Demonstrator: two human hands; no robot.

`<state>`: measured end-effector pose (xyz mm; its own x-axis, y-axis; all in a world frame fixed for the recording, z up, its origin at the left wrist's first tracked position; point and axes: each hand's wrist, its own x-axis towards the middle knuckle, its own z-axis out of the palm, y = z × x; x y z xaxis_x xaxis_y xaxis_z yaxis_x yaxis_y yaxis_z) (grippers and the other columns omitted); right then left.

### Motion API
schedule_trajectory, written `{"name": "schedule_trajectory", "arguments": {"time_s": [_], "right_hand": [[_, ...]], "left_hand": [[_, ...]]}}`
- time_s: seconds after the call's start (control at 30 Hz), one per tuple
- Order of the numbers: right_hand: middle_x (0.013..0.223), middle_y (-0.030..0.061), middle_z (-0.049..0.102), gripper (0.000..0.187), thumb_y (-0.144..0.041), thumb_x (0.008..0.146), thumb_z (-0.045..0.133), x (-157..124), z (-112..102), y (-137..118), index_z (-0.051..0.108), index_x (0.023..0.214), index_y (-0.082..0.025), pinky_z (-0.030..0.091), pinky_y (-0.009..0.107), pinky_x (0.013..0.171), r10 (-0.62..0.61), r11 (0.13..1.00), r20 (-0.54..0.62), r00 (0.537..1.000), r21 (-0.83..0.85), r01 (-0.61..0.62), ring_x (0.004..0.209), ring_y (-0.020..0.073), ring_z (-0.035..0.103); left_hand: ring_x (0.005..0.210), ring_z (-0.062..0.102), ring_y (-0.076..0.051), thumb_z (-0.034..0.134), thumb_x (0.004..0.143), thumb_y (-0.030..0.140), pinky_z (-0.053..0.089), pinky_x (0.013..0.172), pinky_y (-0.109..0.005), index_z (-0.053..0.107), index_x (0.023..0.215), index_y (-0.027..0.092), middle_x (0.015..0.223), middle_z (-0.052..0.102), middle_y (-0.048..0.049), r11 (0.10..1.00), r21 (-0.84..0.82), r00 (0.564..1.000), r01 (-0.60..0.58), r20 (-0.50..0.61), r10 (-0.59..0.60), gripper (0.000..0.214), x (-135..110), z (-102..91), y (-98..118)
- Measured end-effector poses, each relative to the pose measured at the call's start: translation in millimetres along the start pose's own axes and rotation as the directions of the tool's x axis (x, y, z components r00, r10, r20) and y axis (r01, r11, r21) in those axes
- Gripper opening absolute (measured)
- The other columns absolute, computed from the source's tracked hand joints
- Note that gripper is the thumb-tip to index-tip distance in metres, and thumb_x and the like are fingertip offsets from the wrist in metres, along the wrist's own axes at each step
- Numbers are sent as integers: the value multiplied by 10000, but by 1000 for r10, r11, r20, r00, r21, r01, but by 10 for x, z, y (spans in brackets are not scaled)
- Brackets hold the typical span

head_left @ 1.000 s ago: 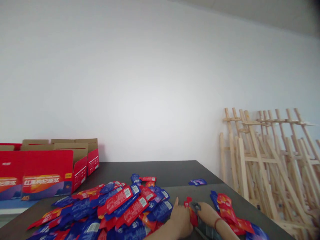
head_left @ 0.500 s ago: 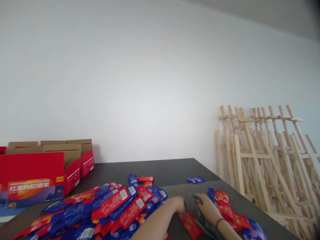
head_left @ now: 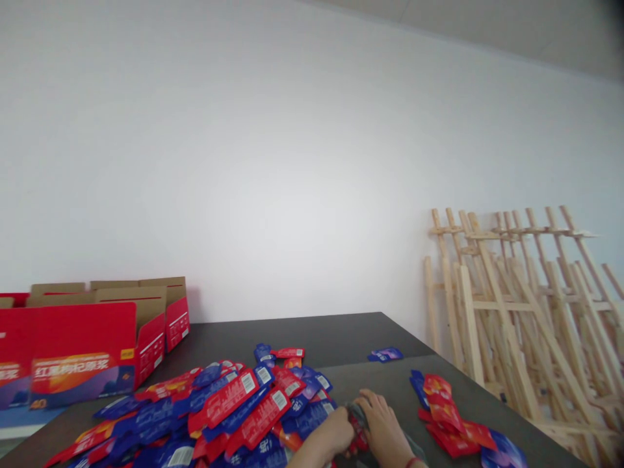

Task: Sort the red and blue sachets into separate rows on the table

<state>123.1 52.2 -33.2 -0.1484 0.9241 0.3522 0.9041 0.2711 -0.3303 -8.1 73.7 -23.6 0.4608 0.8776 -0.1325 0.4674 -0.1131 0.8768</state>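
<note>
Low in the head view, my left hand (head_left: pixel 336 432) is closed, its curled fingers gripping a red pouch (head_left: pixel 359 437). Only part of that pouch shows between my hands. Right beside it, my right hand (head_left: pixel 383 422) presses a grey cloth (head_left: pixel 353 412) over the pouch, fingers bent together around the cloth. A large heap of red and blue pouches (head_left: pixel 234 409) lies to the left of my hands. Over on the right is a smaller group of red and blue pouches (head_left: pixel 443 406).
Open red cartons (head_left: pixel 82 351) stand at the table's left. A blue pouch (head_left: pixel 385 354) lies farther back on the dark table (head_left: pixel 316 331). Wooden easels (head_left: pixel 502 305) lean against the wall beyond the right edge.
My hands have come together, and the cloth is now against the red pouch, which was more exposed before. The view has shifted slightly.
</note>
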Motion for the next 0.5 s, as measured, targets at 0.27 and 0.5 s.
{"name": "schedule_trajectory", "arguments": {"time_s": [0.27,0.5], "right_hand": [[1104,104,582,380,-43,708,450,207,-220,522,580,1033,-188,401,310,878,233,969,8,972,-89,-232,1084,231,526],[1061,62,571,307,-97,717,427,149,-299,212,536,977,-218,390,266,866,-17,999,-27,999,42,18,1012,187,537]], "left_hand": [[346,434,-78,437,672,3,297,400,-192,584,810,143,513,602,39,991,-123,999,50,-3,-51,245,-15,2,-110],[345,398,-78,418,727,84,312,451,-221,621,592,143,439,510,40,984,-150,995,94,-6,-96,251,135,85,-140]]}}
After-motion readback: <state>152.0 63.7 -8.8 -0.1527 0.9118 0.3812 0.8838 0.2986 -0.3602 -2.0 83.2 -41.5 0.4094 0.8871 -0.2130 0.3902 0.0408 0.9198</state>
